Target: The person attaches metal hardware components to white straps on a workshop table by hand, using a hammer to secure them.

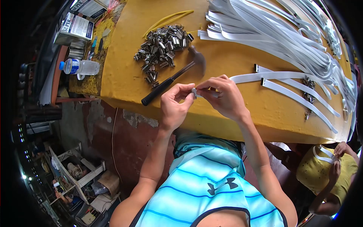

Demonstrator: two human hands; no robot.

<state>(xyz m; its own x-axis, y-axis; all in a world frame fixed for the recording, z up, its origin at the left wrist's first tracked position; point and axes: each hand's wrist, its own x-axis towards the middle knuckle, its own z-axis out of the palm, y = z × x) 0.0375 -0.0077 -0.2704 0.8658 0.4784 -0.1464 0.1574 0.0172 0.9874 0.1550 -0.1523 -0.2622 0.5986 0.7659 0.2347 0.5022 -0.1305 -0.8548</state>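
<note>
My left hand (pixel 176 104) and my right hand (pixel 224 96) meet over the near edge of the yellow table, both in a pinch. Between their fingertips is the small pale end (pixel 194 92) of a strap; whether a metal clip sits on it I cannot tell. From behind my right hand a flat white strap (pixel 261 76) runs off to the right. A hammer with a black handle (pixel 160 90) lies just beyond my left hand. Behind the hammer is a heap of shiny metal clips (pixel 164 45).
Long white straps (pixel 272 38) cover the far right of the table (pixel 132 75). Two straps with dark clipped ends (pixel 298 102) lie nearer, beside loose clips (pixel 309 90). A water bottle (pixel 80 67) and cans (pixel 76 26) stand left. Another person (pixel 325 174) handles a strap at lower right.
</note>
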